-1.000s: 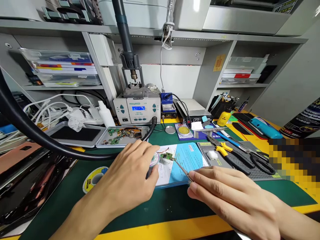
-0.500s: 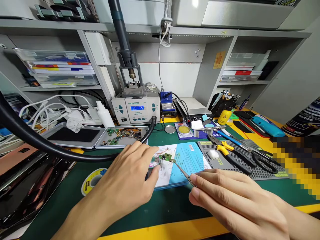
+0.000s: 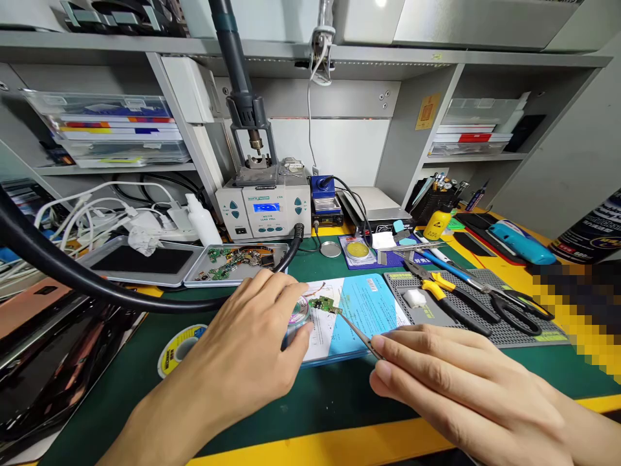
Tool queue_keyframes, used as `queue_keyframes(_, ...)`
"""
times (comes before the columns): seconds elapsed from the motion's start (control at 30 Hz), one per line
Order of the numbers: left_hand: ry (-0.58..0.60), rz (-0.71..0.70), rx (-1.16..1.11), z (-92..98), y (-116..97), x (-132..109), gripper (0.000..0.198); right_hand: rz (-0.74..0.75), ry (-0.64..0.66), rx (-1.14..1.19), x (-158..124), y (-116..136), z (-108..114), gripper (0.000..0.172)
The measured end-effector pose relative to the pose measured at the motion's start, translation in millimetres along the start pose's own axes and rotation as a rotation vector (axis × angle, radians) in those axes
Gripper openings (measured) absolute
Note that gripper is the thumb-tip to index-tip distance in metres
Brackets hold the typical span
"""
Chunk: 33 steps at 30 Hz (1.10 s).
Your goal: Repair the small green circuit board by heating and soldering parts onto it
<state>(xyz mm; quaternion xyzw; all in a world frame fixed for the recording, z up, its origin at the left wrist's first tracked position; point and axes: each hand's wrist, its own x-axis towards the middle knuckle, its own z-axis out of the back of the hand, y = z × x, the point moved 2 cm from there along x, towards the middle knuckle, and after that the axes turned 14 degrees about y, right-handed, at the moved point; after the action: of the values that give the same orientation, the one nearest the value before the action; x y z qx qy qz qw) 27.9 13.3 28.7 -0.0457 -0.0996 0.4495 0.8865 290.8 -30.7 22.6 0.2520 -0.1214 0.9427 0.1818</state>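
Observation:
A small green circuit board lies over a white and light-blue booklet. My right hand pinches a pair of metal tweezers, whose tip meets the board's right end. My left hand is curled at the board's left side, thumb and forefinger around a small round spool with a shiny label. The hand covers much of that spool. A thin reddish-brown wire shows just above the board. Beside my left wrist lies a yellow-labelled solder spool.
A hot-air station stands at the back, its black hose sweeping across the left. Behind my left hand is a tray of circuit boards. Yellow-handled pliers and scissors lie on a grey mat at right.
The view has shifted very slightly. My right hand sits a touch farther right, with the tweezer tip still at the board. My left hand holds nearly the same pose.

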Motion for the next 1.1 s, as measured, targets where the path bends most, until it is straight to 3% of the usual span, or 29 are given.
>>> queue_keyframes(0.23, -0.062, -0.035, -0.037, 5.0, -2.7, -0.6, 0.023, -0.044, -0.059, 0.015, -0.3, 3.0, -3.4, 0.029)
queue_keyframes(0.4, -0.044, -0.068, -0.077, 4.4, -2.2, 0.9, 0.026, -0.011, -0.001, 0.037, 2.3, 2.2, -0.6, 0.033)
queue_keyframes(0.57, -0.017, -0.064, -0.102, 5.5, -2.1, -0.7, 0.027, -0.002, -0.031, 0.022, 3.5, 2.2, -2.0, 0.042)
queue_keyframes(0.8, -0.037, -0.112, -0.147, 3.6, 1.1, -0.5, 0.024, -0.014, -0.004, 0.028, 2.1, 2.3, -1.7, 0.031)
queue_keyframes(1.1, -0.049, -0.109, -0.193, 6.6, 3.1, -0.8, 0.021, 0.017, 0.054, 0.010, 0.7, -0.5, 3.8, 0.034)
